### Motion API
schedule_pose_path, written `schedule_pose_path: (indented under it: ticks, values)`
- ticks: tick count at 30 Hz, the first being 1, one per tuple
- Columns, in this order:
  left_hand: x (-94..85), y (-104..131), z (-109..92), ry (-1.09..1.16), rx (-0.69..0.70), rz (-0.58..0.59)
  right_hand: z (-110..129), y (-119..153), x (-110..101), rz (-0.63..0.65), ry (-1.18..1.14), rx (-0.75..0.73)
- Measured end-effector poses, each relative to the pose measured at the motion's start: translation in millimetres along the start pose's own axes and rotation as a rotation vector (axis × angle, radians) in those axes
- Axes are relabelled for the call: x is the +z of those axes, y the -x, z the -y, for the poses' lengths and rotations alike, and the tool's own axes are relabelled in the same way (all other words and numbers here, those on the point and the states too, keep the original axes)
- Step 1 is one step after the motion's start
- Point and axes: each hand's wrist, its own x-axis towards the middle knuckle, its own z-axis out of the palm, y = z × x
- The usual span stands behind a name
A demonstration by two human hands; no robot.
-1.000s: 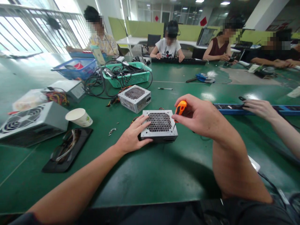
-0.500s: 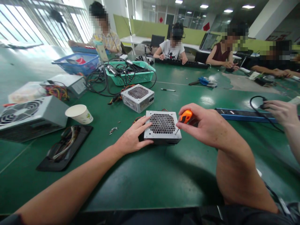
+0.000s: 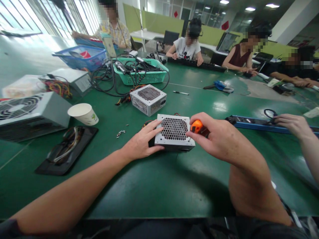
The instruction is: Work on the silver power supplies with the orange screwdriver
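A grey metal power supply unit (image 3: pixel 171 143) lies on the green table in front of me, its honeycomb grille facing up. My left hand (image 3: pixel 141 141) grips its left side, fingers over the top edge and thumb along the front. In my right hand (image 3: pixel 219 137) is a screwdriver (image 3: pixel 196 126) with an orange and black handle, pinched between thumb and fingers. Its shaft points down at the unit's front right corner, where the tip is too small to make out clearly. Several small screws (image 3: pixel 121 133) lie left of the unit.
Behind stands a second power supply (image 3: pixel 149 99), near a green basket (image 3: pixel 139 79) of cables. A paper cup (image 3: pixel 83 114), a black tray (image 3: pixel 53 167) and a larger power supply (image 3: pixel 50 114) are at left. Another person's hand (image 3: pixel 290 122) is by a blue power strip (image 3: pixel 259 124).
My view has shifted slightly. The screwdriver handle has turned a little in my right hand, while my left hand keeps its hold. At right, the other person's hand has come closer to the power strip.
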Motion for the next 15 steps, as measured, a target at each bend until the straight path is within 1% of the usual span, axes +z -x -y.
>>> schedule_pose_path:
  ticks: [3, 6, 13, 15]
  values:
    - [-0.1, -0.3, -0.6, 0.006, -0.003, -0.005, -8.8, 1.6, -6.8, 0.032, -0.089, 0.041]
    - [0.2, 0.0, -0.5, 0.007, -0.008, -0.013, -19.4, 6.3, -16.0, 0.102, -0.156, 0.07]
    - [0.3, 0.7, -1.1, 0.001, -0.009, -0.024, -41.5, 14.4, -29.0, 0.25, -0.241, 0.058]
    - [0.7, 0.9, -1.2, -0.001, -0.008, -0.028, -47.2, 14.0, -29.8, 0.265, -0.283, 0.075]
